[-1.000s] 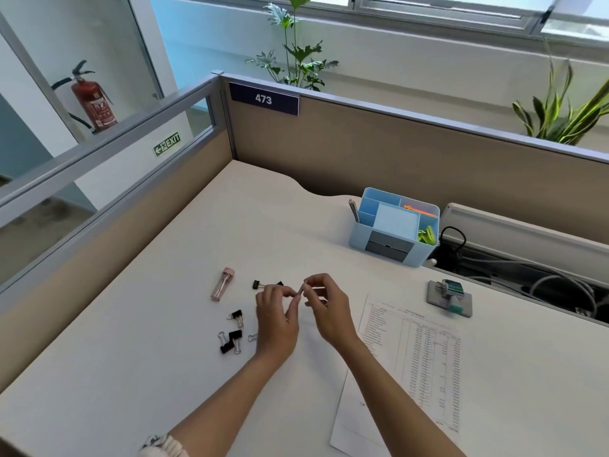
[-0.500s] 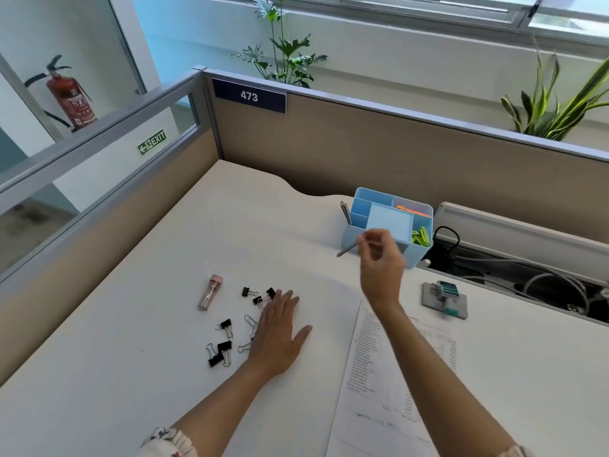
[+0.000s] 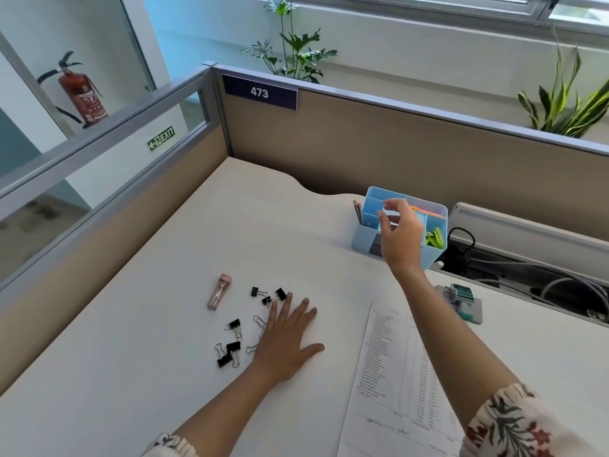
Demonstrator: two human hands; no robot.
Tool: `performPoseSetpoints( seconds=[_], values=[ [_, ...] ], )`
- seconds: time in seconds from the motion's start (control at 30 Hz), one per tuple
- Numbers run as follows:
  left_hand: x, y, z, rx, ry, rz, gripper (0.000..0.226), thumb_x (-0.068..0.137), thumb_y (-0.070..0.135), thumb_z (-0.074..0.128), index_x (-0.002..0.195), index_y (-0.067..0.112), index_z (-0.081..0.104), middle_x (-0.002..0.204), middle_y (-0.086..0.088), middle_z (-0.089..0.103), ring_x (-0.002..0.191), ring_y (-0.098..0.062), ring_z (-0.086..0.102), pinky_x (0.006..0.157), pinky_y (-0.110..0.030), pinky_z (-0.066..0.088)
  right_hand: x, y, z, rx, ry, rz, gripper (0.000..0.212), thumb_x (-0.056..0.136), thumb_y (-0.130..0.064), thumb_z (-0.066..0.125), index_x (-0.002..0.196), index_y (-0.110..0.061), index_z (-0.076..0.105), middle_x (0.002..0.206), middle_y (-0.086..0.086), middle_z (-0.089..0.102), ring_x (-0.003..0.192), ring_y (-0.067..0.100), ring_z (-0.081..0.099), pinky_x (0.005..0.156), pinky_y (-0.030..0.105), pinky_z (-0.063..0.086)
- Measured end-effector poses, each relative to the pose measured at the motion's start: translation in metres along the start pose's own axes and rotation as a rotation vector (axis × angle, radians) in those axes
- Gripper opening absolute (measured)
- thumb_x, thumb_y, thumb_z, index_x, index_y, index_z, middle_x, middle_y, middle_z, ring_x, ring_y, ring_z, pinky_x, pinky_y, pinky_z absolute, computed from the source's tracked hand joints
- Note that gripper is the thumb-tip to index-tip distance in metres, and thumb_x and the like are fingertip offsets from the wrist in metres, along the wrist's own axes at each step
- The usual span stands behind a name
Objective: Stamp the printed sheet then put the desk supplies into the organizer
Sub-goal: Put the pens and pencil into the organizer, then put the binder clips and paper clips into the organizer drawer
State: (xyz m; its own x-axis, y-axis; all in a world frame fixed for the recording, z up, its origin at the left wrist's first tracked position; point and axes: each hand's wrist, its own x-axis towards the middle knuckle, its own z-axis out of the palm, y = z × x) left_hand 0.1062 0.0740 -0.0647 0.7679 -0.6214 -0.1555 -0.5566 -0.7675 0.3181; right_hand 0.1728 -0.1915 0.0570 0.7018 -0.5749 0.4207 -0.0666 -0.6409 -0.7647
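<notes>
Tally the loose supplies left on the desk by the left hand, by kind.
Black binder clips: 6
Silver paper clips: 2 visible, others may be hidden under the left hand
Pink lead case: 1
Total: 9

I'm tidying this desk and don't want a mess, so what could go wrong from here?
The left hand lies flat beside the loose binder clips and paper clips; a careless sweep could scatter them.

The right hand hovers over the light blue organizer, which sits near the desk's back edge above the cables; a nudge might tip it there.

The pink tube lies on its side and may roll.
</notes>
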Motion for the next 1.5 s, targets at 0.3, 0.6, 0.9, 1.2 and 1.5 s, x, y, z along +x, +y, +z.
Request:
performPoseSetpoints(
  seconds=[0.3,0.6,0.9,1.2,1.5],
  values=[
    [-0.002,0.003,-0.001,0.009,-0.031,-0.026,0.082,0.086,0.076,0.019,0.155,0.033,0.009,0.163,0.014,-0.008,0.146,-0.013,-0.026,0.118,-0.042,-0.018,-0.034,0.002,0.002,0.063,-0.042,0.059,0.015,0.094,-0.011,0.062,0.108,-0.011,0.06,0.107,0.001,0.064,0.091,0.012,0.061,0.074,0.012,0.05],
    [-0.007,0.01,-0.001,-0.039,0.056,-0.008,0.069,0.094,0.06,0.039,0.153,0.026,0.025,0.163,0.009,0.011,0.15,-0.014,-0.012,0.12,-0.039,-0.016,-0.106,0.005,0.021,0.102,-0.233,0.107,0.014,0.091,-0.003,0.061,0.101,-0.012,0.065,0.099,0.001,0.066,0.082,0.003,0.061,0.067,0.006,0.048],
    [-0.032,-0.012,0.006,-0.037,0.346,-0.104,0.045,0.094,0.044,0.04,0.132,0.02,0.051,0.145,-0.001,0.046,0.144,-0.018,0.029,0.122,-0.036,0.004,-0.157,0.012,0.047,0.098,-0.536,0.177,0.019,0.091,-0.009,0.06,0.108,-0.018,0.063,0.108,-0.005,0.063,0.091,0.004,0.062,0.074,0.008,0.047],
    [-0.056,-0.038,0.005,0.102,0.366,-0.391,0.074,0.09,0.064,0.034,0.149,0.019,0.036,0.16,-0.002,0.025,0.151,-0.021,0.013,0.121,-0.047,0.003,-0.096,0.025,0.034,0.292,-0.117,0.586,0.038,0.09,-0.009,0.064,0.126,-0.011,0.052,0.116,0.001,0.06,0.097,0.017,0.06,0.088,0.03,0.052],
    [-0.068,-0.045,0.017,0.094,0.319,-0.367,0.078,0.09,0.069,0.029,0.152,0.021,0.032,0.161,0.001,0.023,0.15,-0.017,0.016,0.121,-0.049,0.011,-0.042,0.034,0.016,1.108,0.173,1.196,0.042,0.096,-0.004,0.054,0.137,-0.013,0.051,0.104,0.002,0.058,0.092,0.012,0.056,0.078,0.021,0.05]
  ],
)
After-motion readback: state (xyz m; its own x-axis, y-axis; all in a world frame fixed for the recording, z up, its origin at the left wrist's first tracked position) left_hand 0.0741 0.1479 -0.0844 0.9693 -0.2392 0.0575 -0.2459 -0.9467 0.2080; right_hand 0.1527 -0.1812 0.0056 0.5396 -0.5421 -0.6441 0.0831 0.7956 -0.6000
